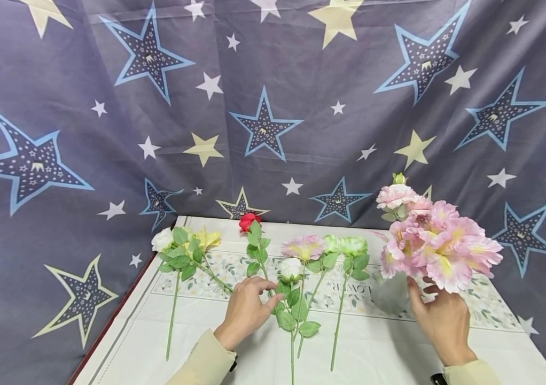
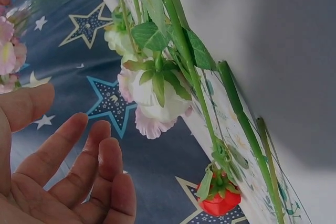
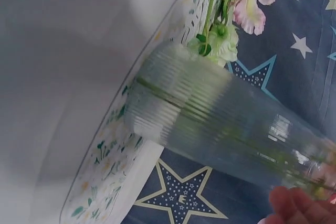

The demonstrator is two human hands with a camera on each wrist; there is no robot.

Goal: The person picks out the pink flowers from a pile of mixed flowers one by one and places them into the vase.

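Observation:
My left hand [image 1: 250, 303] is over the table beside a red rose [image 1: 250, 222] stem and a white flower [image 1: 290, 269], thumb and fingers apart. In the left wrist view the left hand [image 2: 68, 174] has loosely bent fingers with nothing between them. On the right, a clear ribbed vase [image 3: 194, 108] stands with stems inside. Large pink flowers [image 1: 446, 246] top it. My right hand [image 1: 441, 315] is at the vase's upper part, just under these blooms; its fingertips [image 3: 294, 205] overlap the glass edge. I cannot tell whether they grip it.
A white flower [image 1: 162, 240] and a yellow flower [image 1: 207, 239] lie at the left of the table. A pink flower [image 1: 304, 247] and a pale green flower [image 1: 352, 244] lie near the middle, on a floral-printed tablecloth [image 1: 369, 342]. A star-patterned curtain [image 1: 273, 64] hangs behind.

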